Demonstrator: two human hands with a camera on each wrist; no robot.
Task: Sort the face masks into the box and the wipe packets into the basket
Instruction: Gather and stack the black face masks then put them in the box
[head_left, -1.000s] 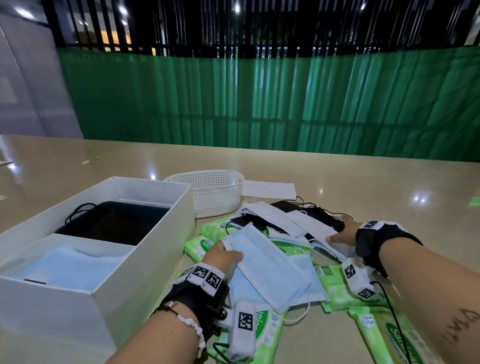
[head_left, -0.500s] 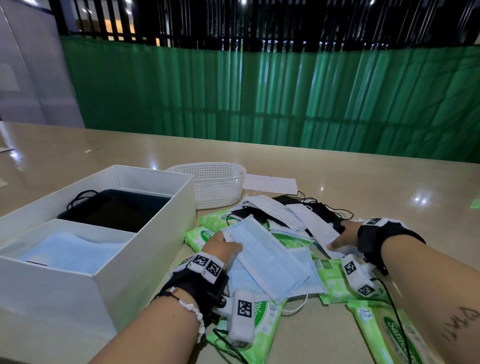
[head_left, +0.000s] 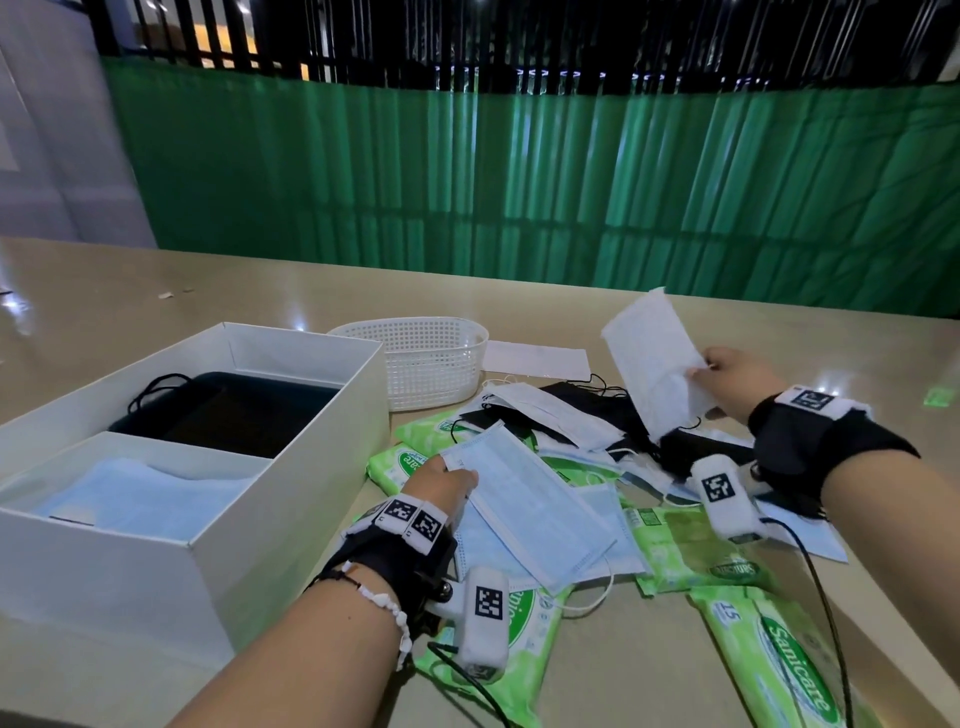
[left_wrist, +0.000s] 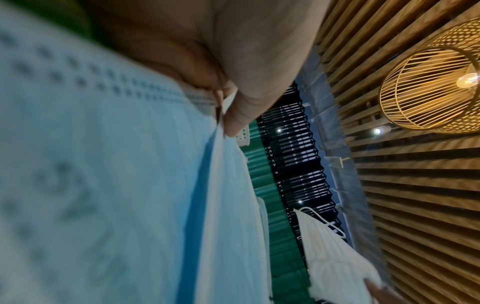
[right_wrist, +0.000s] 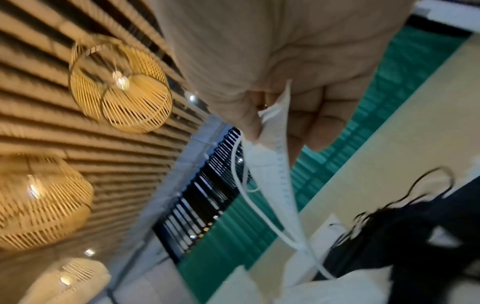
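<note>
Two masks in hand over a mixed pile. We hold the blue mask (head_left: 524, 499) with the left hand (head_left: 441, 486), thumb and fingers pinching its short stitched edge; the left wrist view shows the thumb (left_wrist: 241, 115) pressed on that hem. The rest of this mask lies across the pile, just beside the box (head_left: 291, 467). The right hand (head_left: 737, 384) pinches a white mask (head_left: 654, 364) by one edge and holds it raised above the pile, its sheet bowing and an ear loop (right_wrist: 249, 197) dangling free.

We judge both masks to be very light, soft and limp: they bend under their own weight and offer no stiffness to push against. The hemmed short edge or a corner looks like the best place to take hold, since the pleated middle would crumple. The loops are the likely hazard; one could snag a black mask (head_left: 587, 410) or drag a neighbour along.

The box already holds blue masks in its near compartment and black ones in the far compartment. The wipe packets (head_left: 789, 670) lie flat on the tabletop (head_left: 623, 675), partly under the masks. They appear heavier, pliable and smooth-skinned, so we would grip one across its width with the whole hand. No packets show in the basket (head_left: 431, 364), which stands behind the box, though its floor is hidden from us.
</note>
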